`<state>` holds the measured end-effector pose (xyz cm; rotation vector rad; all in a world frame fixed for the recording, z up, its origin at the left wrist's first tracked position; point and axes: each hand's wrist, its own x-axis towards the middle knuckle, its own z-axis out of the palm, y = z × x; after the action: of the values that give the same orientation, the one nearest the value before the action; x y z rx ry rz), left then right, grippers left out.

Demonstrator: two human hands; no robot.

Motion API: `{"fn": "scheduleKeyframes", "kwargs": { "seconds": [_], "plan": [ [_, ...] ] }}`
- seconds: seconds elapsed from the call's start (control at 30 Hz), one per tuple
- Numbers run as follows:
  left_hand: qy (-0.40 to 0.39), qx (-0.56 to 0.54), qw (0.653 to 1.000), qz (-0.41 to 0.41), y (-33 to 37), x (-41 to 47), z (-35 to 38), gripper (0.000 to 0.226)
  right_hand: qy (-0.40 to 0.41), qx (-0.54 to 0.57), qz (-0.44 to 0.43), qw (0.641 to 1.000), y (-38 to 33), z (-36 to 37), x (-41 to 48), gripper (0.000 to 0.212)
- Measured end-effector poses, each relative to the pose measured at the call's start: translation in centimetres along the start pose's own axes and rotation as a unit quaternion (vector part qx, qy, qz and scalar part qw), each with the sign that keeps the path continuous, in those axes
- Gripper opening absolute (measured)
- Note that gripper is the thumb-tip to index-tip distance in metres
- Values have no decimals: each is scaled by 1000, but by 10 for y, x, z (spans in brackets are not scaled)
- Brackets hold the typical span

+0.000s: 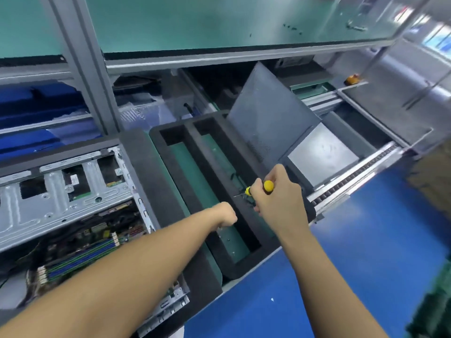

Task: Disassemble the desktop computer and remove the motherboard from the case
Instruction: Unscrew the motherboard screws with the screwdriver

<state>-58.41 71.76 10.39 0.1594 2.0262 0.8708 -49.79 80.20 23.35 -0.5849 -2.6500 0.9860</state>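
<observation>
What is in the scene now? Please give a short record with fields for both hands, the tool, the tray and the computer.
left hand: fingers curled in a fist over the foam tray; anything held is hidden
right hand: grips the screwdriver, yellow handle, over the tray
foam tray: black, long compartments with green floor
computer case: open, at the left
motherboard: inside the case

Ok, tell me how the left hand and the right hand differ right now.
The left hand is a closed fist with nothing showing in it; the right hand grips a yellow-handled screwdriver. The left hand sits nearer the computer case, the right hand farther away. Both hover over the black foam tray.
</observation>
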Motion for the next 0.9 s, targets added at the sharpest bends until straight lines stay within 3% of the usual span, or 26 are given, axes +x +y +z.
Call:
{"fn": "scheduleKeyframes", "kwargs": {
  "seconds": [0.2,0.33,0.43,0.53,0.6,0.73,0.9],
  "plan": [
    [28,-65,997,19,-3,-19,-17,35,12,3,-28,1000,-9,9,1,8],
    [-10,-149,984,94,-18,-64,-59,29,60,49,-93,993,-39,27,-1,21],
    [79,-75,976,187,-46,-103,-89,33,70,93,-134,984,-71,47,-6,28],
    [205,33,940,271,-75,-137,-106,26,64,113,-183,974,-105,69,-16,33],
    [222,86,928,288,-95,-154,-115,26,53,125,-207,969,-124,84,-26,34],
    [95,171,957,216,-149,-180,-138,27,11,116,-221,968,-148,112,-46,35],
    [65,237,966,77,-220,-205,-175,24,-22,97,-211,972,-160,143,-75,35]
  ]
}}
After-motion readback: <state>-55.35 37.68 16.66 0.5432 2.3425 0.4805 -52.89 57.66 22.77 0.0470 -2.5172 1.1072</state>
